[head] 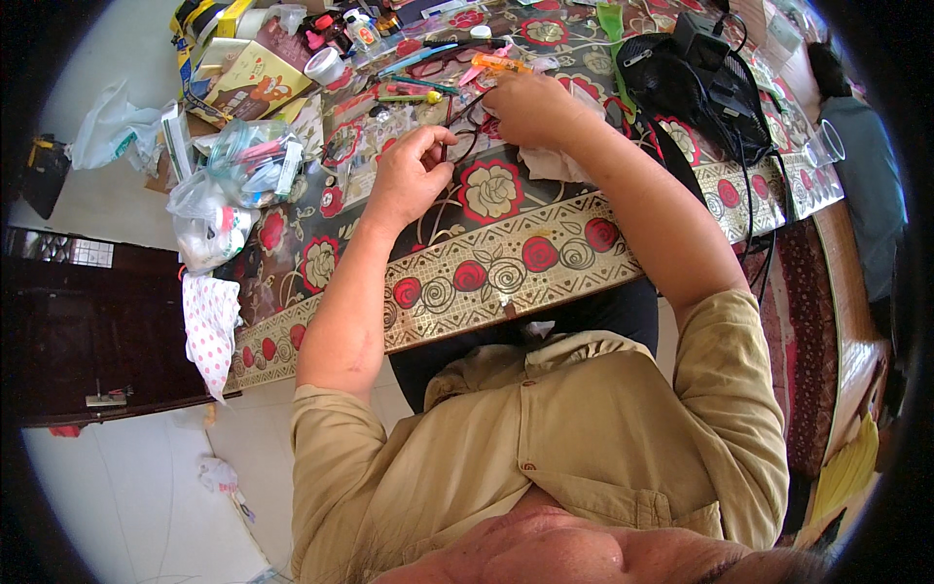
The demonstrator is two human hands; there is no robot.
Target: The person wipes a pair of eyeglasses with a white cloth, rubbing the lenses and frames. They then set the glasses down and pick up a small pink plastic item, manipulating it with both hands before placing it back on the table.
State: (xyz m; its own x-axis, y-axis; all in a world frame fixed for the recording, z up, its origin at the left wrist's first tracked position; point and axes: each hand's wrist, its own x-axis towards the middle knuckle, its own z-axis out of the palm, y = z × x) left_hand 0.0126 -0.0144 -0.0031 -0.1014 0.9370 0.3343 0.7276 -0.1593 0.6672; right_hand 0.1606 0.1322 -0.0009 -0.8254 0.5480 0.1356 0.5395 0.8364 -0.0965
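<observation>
My left hand pinches one side of a pair of dark-framed eyeglasses between thumb and fingers. My right hand is closed around the other side, so its fingers hide part of the frame. The glasses are held low over the flowered tablecloth. A crumpled white tissue lies beneath my right wrist. Just beyond my right fingers are an orange tube-like item and a pink item. Pens lie on the cloth beyond my left hand.
To the left are a clear plastic jar, a knotted plastic bag and a printed box. Small bottles and a white-lidded tub stand behind. On the right, a black mesh bag lies with cables beside a clear cup.
</observation>
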